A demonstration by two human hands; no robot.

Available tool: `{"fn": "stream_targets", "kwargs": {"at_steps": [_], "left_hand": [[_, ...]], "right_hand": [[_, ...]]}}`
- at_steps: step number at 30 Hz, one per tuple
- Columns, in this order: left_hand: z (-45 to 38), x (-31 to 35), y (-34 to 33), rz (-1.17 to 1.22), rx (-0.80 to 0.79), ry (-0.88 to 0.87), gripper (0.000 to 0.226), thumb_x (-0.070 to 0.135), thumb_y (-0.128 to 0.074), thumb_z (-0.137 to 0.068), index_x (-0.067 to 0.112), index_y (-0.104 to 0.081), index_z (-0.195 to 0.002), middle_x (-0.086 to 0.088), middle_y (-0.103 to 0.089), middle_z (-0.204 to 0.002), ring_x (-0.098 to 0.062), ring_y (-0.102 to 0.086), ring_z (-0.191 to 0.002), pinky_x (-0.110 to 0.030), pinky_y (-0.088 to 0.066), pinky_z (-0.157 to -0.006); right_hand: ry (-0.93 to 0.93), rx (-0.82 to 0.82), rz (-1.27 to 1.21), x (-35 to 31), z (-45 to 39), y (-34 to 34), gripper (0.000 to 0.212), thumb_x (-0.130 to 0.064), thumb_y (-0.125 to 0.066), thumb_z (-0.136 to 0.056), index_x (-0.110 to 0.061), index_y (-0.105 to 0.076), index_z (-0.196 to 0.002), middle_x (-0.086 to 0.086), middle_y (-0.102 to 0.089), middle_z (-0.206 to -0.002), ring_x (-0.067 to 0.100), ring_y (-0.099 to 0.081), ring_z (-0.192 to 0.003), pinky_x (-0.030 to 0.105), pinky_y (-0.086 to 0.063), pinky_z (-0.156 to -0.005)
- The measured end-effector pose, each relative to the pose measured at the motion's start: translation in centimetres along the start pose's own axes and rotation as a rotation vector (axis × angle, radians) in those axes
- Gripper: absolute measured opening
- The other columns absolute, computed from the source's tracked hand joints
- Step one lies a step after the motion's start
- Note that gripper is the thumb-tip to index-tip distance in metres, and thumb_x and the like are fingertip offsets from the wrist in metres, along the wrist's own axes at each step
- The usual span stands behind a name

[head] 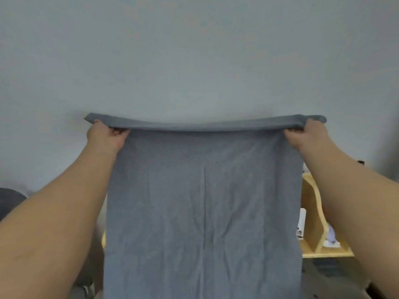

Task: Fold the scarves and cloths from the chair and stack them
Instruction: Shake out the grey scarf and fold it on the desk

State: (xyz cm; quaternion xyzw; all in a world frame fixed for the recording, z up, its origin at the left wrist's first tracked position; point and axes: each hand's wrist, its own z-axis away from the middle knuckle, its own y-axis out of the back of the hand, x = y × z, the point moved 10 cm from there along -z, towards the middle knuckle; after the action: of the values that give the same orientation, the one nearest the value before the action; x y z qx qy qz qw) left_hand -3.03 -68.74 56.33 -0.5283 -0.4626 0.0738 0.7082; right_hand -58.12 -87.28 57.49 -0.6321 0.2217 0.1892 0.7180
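A large grey cloth (203, 201) hangs spread out in front of me, held up high against the wall. My left hand (105, 134) grips its top left corner and my right hand (306, 134) grips its top right corner, fingers curled over the top edge. The top edge sags a little between my hands. A vertical crease runs down the cloth's middle. The cloth hangs past the bottom of the view and hides what lies behind it. The chair and any stack are hidden or out of view.
A plain pale wall (194, 61) fills the upper view. A light wooden table with an upright wooden divider (313, 203) shows at the right behind the cloth, with small white items on it. A dark rounded shape (10, 199) sits at the left edge.
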Motion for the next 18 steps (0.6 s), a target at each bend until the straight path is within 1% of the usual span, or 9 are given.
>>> {"fn": "stream_targets", "kwargs": {"at_steps": [2,3,5,7,9,11,14,16,18], "left_hand": [[1.1,-1.3,2.1,0.002,0.043,0.026,0.050,0.040,-0.025,-0.112,0.009,-0.045,-0.147,-0.014,-0.055,-0.145,-0.031,-0.054,-0.132,-0.053,-0.047,-0.105],[1.9,-2.3,3.7,-0.001,0.073,0.046,0.049,0.039,-0.027,-0.112,0.008,-0.046,-0.146,-0.014,-0.056,-0.144,-0.031,-0.056,-0.129,-0.052,-0.048,-0.105],[3.7,-3.8,7.2,-0.013,0.133,0.071,0.047,0.038,-0.030,-0.112,0.008,-0.049,-0.143,-0.014,-0.060,-0.139,-0.031,-0.060,-0.120,-0.050,-0.051,-0.102],[6.1,-5.5,11.1,-0.006,0.178,0.096,0.044,0.038,-0.033,-0.112,0.007,-0.051,-0.137,-0.014,-0.063,-0.131,-0.030,-0.063,-0.112,-0.049,-0.051,-0.101],[9.6,-7.0,15.6,-0.006,0.232,0.116,0.040,0.038,-0.036,-0.111,0.005,-0.054,-0.125,-0.014,-0.065,-0.117,-0.028,-0.064,-0.101,-0.048,-0.051,-0.100],[13.6,-8.6,20.7,-0.001,0.274,0.139,0.036,0.037,-0.038,-0.111,0.007,-0.057,-0.114,-0.010,-0.067,-0.109,-0.025,-0.066,-0.096,-0.046,-0.054,-0.093],[20.3,-11.1,29.5,-0.014,0.341,0.194,0.038,0.036,-0.035,-0.111,0.010,-0.062,-0.119,-0.009,-0.072,-0.112,-0.023,-0.070,-0.101,-0.045,-0.054,-0.094],[25.1,-13.3,36.0,-0.022,0.410,0.260,0.043,0.038,-0.033,-0.111,0.012,-0.060,-0.132,-0.009,-0.072,-0.123,-0.024,-0.067,-0.113,-0.045,-0.051,-0.096],[30.1,-15.4,42.5,-0.015,0.503,0.318,0.044,0.040,-0.030,-0.111,0.016,-0.061,-0.131,-0.006,-0.074,-0.121,-0.022,-0.066,-0.115,-0.041,-0.048,-0.099]], "right_hand": [[-0.041,0.006,0.104,0.6,2.1,2.1,0.038,-0.006,-0.038,-0.108,0.009,-0.041,-0.142,0.025,-0.050,-0.144,0.037,-0.055,-0.122,0.023,-0.047,-0.042],[-0.055,0.045,0.120,1.3,3.4,3.9,0.039,-0.006,-0.042,-0.107,0.013,-0.041,-0.142,0.026,-0.050,-0.144,0.039,-0.057,-0.117,0.024,-0.045,-0.042],[-0.056,0.125,0.235,2.6,5.3,7.7,0.035,-0.010,-0.048,-0.105,0.016,-0.050,-0.129,0.027,-0.063,-0.121,0.033,-0.065,-0.092,0.035,-0.043,-0.044],[-0.098,0.105,0.111,4.2,5.7,11.0,0.022,-0.012,-0.048,-0.105,0.006,-0.054,-0.117,0.015,-0.066,-0.106,0.020,-0.064,-0.075,0.031,-0.047,-0.043],[-0.170,0.240,-0.039,6.3,6.5,16.7,0.017,-0.013,-0.049,-0.105,-0.003,-0.056,-0.117,0.012,-0.066,-0.114,0.027,-0.063,-0.087,0.037,-0.052,-0.053],[-0.196,0.335,-0.002,8.2,9.0,22.3,0.021,-0.019,-0.050,-0.105,-0.006,-0.054,-0.120,0.014,-0.063,-0.113,0.031,-0.063,-0.099,0.041,-0.055,-0.067],[-0.225,0.369,0.087,10.9,13.6,30.8,0.025,-0.027,-0.044,-0.107,-0.007,-0.052,-0.120,0.014,-0.061,-0.116,0.031,-0.061,-0.112,0.043,-0.053,-0.094],[-0.265,0.430,0.081,13.2,17.2,37.5,0.037,-0.031,-0.041,-0.107,-0.007,-0.049,-0.135,0.014,-0.064,-0.126,0.030,-0.063,-0.116,0.045,-0.052,-0.098],[-0.288,0.511,0.113,14.9,20.9,43.5,0.043,-0.033,-0.043,-0.106,-0.011,-0.044,-0.144,0.012,-0.061,-0.136,0.029,-0.062,-0.118,0.045,-0.053,-0.094]]}}
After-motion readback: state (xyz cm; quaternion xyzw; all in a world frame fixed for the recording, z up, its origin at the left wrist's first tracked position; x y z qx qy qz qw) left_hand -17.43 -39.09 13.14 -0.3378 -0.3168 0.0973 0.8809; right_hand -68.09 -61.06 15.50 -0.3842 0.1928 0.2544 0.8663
